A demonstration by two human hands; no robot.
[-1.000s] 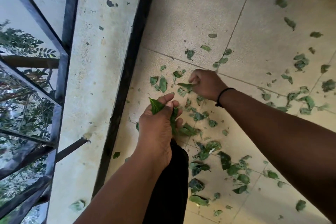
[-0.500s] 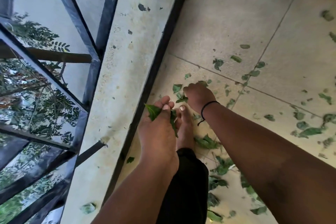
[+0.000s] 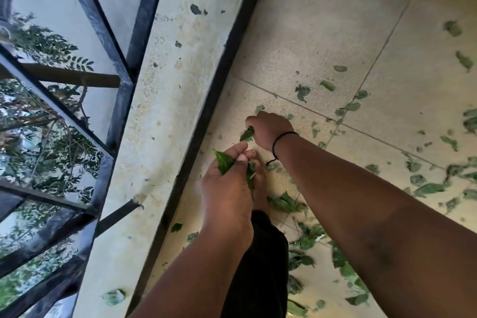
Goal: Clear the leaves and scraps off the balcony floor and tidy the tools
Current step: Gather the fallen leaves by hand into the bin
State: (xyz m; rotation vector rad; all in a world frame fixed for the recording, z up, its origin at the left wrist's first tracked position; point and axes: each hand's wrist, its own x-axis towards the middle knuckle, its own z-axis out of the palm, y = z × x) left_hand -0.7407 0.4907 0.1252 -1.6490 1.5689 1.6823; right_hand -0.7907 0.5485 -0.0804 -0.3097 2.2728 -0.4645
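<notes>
My left hand covers most of my foot and of the bunch it grips, so only leaf tips show above my curled fingers at centre frame. My right forearm hides the floor at lower right. Just above, my right hand reaches down, fingers curled, pinching a leaf. Loose leaves lie scattered across the right half, some blurred.

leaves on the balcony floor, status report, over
Left hand grips a bunch of leaves. Right hand pinches one leaf. Many scattered leaves remain on floor. Nothing in the way.
</notes>
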